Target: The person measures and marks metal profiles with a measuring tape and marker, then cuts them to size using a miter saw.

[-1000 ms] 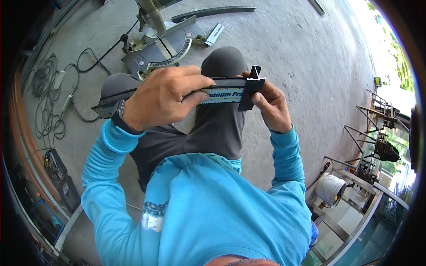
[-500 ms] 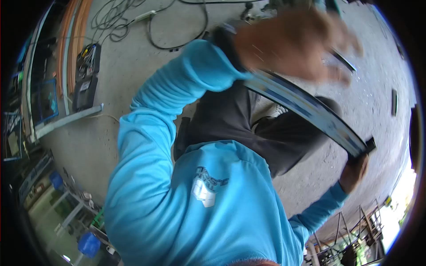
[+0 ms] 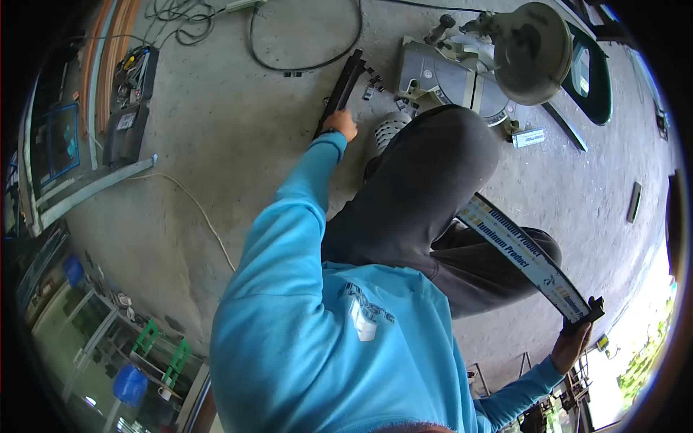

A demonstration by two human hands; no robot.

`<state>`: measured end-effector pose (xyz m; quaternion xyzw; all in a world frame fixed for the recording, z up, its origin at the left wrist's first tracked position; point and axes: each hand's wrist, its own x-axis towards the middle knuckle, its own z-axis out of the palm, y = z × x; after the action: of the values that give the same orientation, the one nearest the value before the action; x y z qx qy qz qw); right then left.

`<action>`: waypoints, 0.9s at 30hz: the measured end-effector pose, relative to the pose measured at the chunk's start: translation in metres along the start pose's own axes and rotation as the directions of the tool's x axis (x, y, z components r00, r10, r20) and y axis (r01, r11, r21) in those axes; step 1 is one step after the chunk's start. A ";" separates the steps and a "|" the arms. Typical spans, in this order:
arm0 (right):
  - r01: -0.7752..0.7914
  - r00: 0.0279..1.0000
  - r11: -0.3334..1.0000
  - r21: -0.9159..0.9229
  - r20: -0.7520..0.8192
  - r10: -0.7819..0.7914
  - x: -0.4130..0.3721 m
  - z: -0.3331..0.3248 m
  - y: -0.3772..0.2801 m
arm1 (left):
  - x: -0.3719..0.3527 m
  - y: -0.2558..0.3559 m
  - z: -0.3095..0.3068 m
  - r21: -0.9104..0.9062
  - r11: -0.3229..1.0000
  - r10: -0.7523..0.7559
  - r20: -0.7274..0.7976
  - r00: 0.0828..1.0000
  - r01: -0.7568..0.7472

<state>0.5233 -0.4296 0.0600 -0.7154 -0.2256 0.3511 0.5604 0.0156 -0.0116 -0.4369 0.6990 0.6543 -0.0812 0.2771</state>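
Observation:
On the floor to the left of my raised knee, my left hand (image 3: 341,124) is closed around a black elongated piece (image 3: 346,85), which points up and away. Out at the lower right, my right hand (image 3: 570,348) grips the end of a long aluminum profile (image 3: 516,249) with printed film reading "Aluminum Product". This profile slants from my right hand up to my legs, its far end hidden behind my knee. Small dark metal pieces (image 3: 370,90) lie just right of the black piece, near my shoe (image 3: 390,130).
A miter saw (image 3: 440,72) with a round guard stands ahead at the upper right, a short profile (image 3: 564,126) beside it. Cables (image 3: 289,68) lie on the floor at the top. An open toolbox (image 3: 126,130) and long bars (image 3: 101,79) are at the left.
My left hand has moved from above the profile out to the floor on the left and now holds the black piece. The profile's right end and my right hand are slightly lower.

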 end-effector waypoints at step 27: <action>0.029 0.998 0.999 0.041 0.051 -0.031 -0.013 0.095 0.024 | -0.207 0.205 -0.332 -0.593 -0.199 0.448 -0.763 0.465 -0.780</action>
<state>0.4413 -0.3843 0.0279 -0.6912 -0.2436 0.3654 0.5739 0.1023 -0.0252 -0.0041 0.6040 0.1427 0.5738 0.5344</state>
